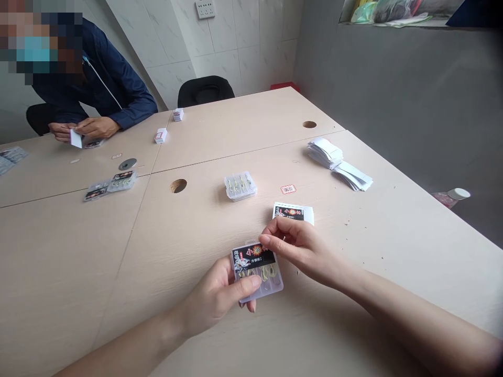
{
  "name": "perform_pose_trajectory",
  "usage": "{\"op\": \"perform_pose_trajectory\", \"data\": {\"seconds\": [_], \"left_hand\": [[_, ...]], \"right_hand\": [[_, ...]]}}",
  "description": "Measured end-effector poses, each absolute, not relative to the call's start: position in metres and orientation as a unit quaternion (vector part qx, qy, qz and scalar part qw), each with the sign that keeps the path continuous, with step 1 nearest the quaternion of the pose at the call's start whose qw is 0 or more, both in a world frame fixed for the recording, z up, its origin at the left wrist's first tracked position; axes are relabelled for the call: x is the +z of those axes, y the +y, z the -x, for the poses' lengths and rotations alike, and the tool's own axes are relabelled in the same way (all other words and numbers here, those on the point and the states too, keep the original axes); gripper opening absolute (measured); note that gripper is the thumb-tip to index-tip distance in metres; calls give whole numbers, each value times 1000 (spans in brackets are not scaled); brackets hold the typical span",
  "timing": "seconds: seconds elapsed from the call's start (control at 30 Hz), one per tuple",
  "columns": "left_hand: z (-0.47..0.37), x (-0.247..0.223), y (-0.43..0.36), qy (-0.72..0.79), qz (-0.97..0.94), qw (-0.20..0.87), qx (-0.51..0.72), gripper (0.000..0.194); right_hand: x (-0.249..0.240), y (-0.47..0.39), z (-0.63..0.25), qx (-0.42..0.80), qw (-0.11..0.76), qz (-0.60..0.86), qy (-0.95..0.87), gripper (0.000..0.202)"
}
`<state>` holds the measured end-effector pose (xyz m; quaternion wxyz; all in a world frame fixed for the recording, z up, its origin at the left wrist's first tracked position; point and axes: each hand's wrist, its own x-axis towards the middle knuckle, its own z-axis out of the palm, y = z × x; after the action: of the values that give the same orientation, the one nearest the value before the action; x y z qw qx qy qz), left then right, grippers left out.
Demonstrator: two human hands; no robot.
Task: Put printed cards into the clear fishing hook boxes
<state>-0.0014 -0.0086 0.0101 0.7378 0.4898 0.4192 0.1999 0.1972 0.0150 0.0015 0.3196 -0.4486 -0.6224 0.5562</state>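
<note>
My left hand [223,288] is closed around a small clear plastic box [275,284], its thumb lying across the front. Inside the box show yellowish hooks with line [268,272]. A black printed label [251,256] with a red and yellow burst covers its upper part. At the label's upper right corner, my right hand [296,241] has thumb and forefinger pinched together; the other fingers are curled. Just behind the right hand lies a stack of similar printed labels [293,210], partly hidden by it. A clear box of hooks [240,186] without a black label sits farther back.
White paper slips [325,153] lie in piles at the right. A small red-bordered sticker [288,189] is nearby. Labelled boxes [121,180] rest at left, near a cable hole [178,186]. Across the table, a co-worker's hands [96,128] hold a white card.
</note>
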Motion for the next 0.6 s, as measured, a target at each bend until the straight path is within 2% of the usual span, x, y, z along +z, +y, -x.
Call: {"op": "perform_pose_trajectory", "data": {"seconds": [0.37,0.6], "left_hand": [[2,7,-11,429,-473,747,187,20],[1,7,-11,421,-477,747,190,16]], "right_hand": [[-1,14,-198,546,297,459,-635,29],[-2,16,-197,559,291,462,-624,28]]}}
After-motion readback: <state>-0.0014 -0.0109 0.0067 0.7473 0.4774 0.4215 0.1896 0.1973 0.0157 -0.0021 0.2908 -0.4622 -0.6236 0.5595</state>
